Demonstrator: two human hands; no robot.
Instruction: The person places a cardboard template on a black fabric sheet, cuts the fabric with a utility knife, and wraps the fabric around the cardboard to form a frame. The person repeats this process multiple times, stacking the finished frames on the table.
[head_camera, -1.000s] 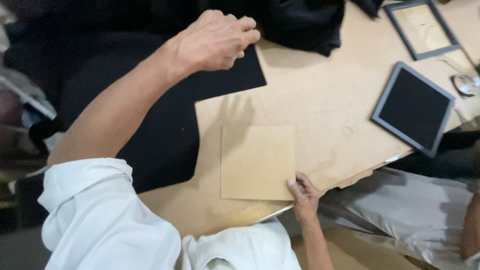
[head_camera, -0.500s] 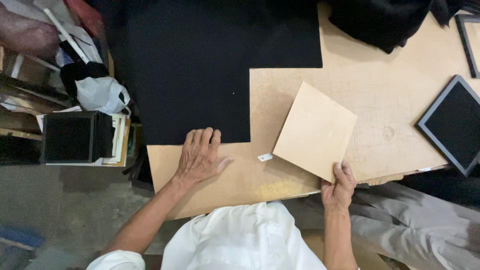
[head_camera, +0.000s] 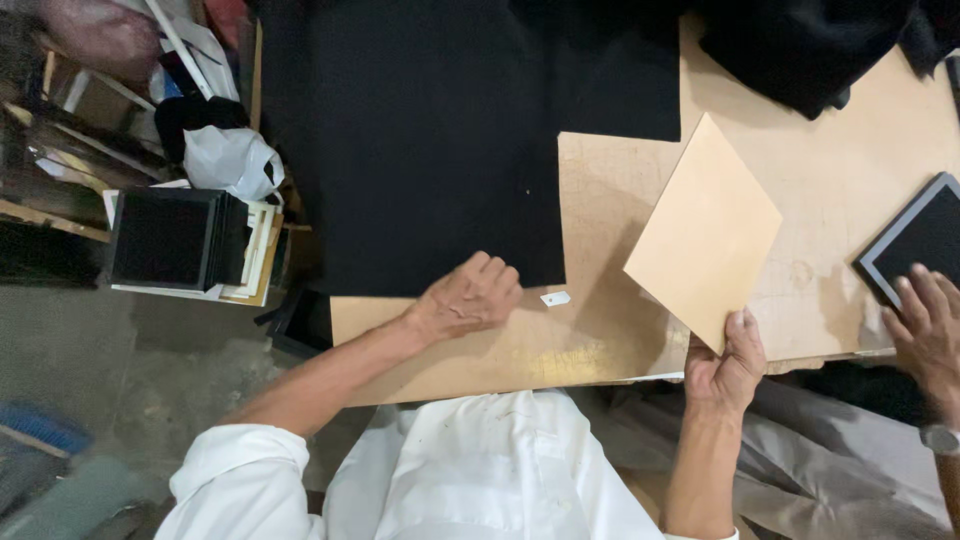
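Since half a second ago the tan square board (head_camera: 705, 230) has been tipped further up off the table (head_camera: 850, 170), and the left hand (head_camera: 468, 298) has slid toward the edge of the black sheet (head_camera: 430, 140).

That board is plain, light brown, thin and flat, with clean straight edges; it stands tilted on one corner, casting a shadow on the wood beneath. The right hand (head_camera: 728, 368) pinches its lowest corner, thumb on the upper face, fingers curled behind it (so they are hidden). The board rises up and away from that hand, over the table's near edge.

The left hand lies palm down, fingers loosely together, resting on the bare wood with its fingertips at the black sheet's near edge; it holds nothing. Beyond it spreads the large black sheet, covering most of the table's far side. Just to its right lies one small white scrap (head_camera: 555, 298).

Far right of the right hand sits one dark panel in a grey frame (head_camera: 915, 240), with another person's hand (head_camera: 925, 330) resting on its near corner. A heap of black cloth (head_camera: 800, 50) lies at the table's far edge. Left of the left hand, off the table, stands a stack of black-faced frames (head_camera: 175, 240) and one white plastic bag (head_camera: 230, 160).
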